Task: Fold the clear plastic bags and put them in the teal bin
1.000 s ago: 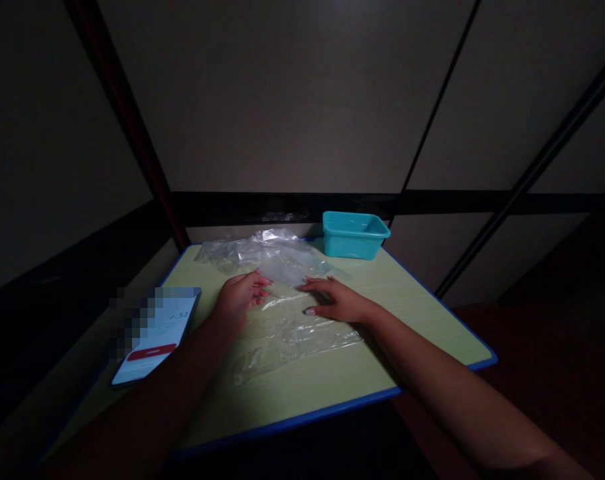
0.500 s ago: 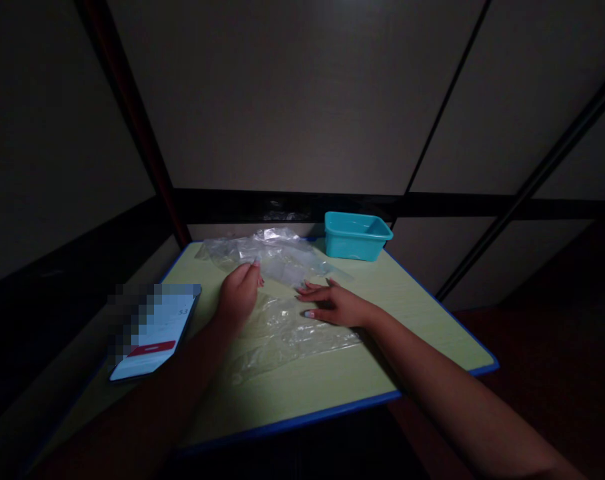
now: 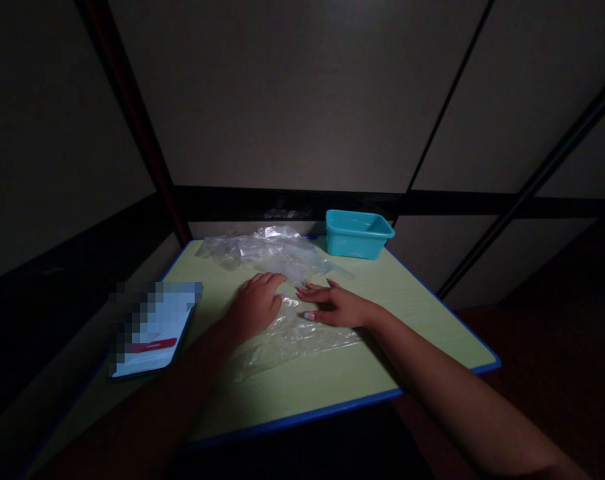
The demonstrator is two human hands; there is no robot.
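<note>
Left hand (image 3: pixel 256 305) is coming down open onto the clear plastic bag (image 3: pixel 287 337) spread on the table (image 3: pixel 422 333), right hand (image 3: pixel 336 307) is lying open just beside it, and I'm pressing lightly with flat fingers to avoid creases.

Bare left hand (image 3: pixel 256 307), bare right hand (image 3: pixel 339 305), bare forearms (image 3: pixel 457 393), pale-polished right thumbnail (image 3: pixel 309 315)

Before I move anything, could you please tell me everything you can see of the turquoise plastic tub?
The turquoise plastic tub is a small, open-topped rectangular bin of smooth, glossy-looking plastic, with a raised rim and tapering walls. It stands upright near the far edge of the green-topped table. Its near wall hides its floor, so any contents are unseen. The crumpled clear plastic film lies close by at its left; whether they touch is unclear.
</note>
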